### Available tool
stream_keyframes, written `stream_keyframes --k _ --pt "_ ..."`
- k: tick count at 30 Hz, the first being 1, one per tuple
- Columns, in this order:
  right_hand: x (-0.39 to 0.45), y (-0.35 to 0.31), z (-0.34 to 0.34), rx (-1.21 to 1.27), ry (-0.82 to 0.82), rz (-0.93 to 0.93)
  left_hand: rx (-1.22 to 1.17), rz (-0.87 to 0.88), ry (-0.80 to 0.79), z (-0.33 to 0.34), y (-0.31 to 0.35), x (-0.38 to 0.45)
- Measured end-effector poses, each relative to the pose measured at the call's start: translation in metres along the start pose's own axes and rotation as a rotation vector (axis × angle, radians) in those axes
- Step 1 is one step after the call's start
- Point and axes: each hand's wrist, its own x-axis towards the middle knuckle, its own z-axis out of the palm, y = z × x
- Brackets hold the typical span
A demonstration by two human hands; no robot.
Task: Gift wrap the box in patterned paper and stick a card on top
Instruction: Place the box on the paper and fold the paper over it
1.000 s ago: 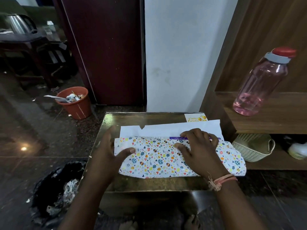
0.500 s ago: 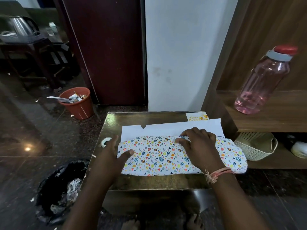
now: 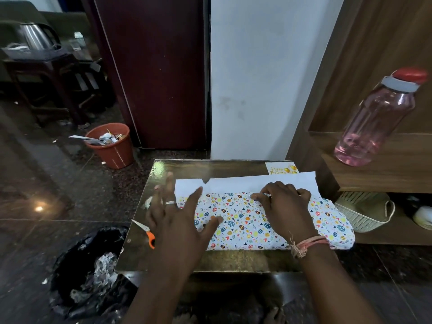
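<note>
On the glossy gold-brown surface point(image 3: 210, 260) lay the patterned paper point(image 3: 240, 220), folded over the box, which was fully covered and out of sight; a white strip of the paper's reverse side point(image 3: 233, 184) showed along the far edge. At the far right corner of the surface, partly under that white strip, sat the card point(image 3: 281, 169) with gold lettering. The right hand point(image 3: 286, 206) rested on the paper's upper fold, its fingers curled and pressing down at the seam; whether they pinched the paper could not be told. The left hand point(image 3: 177, 213) was blurred, fingers spread straight and apart over the paper's left end, holding nothing. Orange-handled scissors point(image 3: 146, 232) lay just beside the left hand near the surface's left edge.
</note>
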Motion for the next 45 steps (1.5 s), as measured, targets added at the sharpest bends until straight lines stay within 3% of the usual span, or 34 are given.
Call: stream_keyframes --k 6,10,16,23,25,29,32,34,38,42,45 --pt "0.013 -0.002 -0.001 0.01 -0.072 0.032 -0.016 0.269 -0.119 0.016 0.006 -0.004" --pt "0.019 -0.006 -0.004 0.015 -0.102 0.023 0.01 0.277 -0.234 0.02 0.009 -0.008" --pt "0.023 -0.009 -0.005 0.01 -0.129 -0.009 0.066 0.244 -0.267 0.016 0.018 -0.012" --pt "0.013 -0.01 -0.009 0.039 -0.074 -0.078 0.111 -0.048 -0.293 0.003 0.024 -0.013" --pt "0.004 -0.002 -0.012 0.102 0.006 -0.025 0.09 -0.125 -0.341 0.001 0.025 -0.012" --pt "-0.029 0.03 -0.028 0.232 0.316 0.303 0.032 -0.192 -0.37 0.001 0.027 -0.009" --pt "-0.051 0.055 -0.043 0.199 0.216 0.63 -0.019 -0.233 -0.373 -0.001 0.029 -0.01" --pt "-0.063 0.066 -0.05 0.343 0.103 0.753 -0.055 -0.253 -0.379 0.0 0.027 -0.008" --pt "-0.071 0.068 -0.05 0.817 0.142 0.73 -0.303 -0.319 -0.334 -0.001 0.018 -0.002" --pt "-0.063 0.078 -0.05 0.912 0.148 0.636 -0.68 -0.458 -0.346 -0.01 0.001 0.007" --pt "-0.06 0.084 -0.05 0.957 0.11 0.57 -0.796 -0.509 -0.379 -0.023 -0.005 0.01"
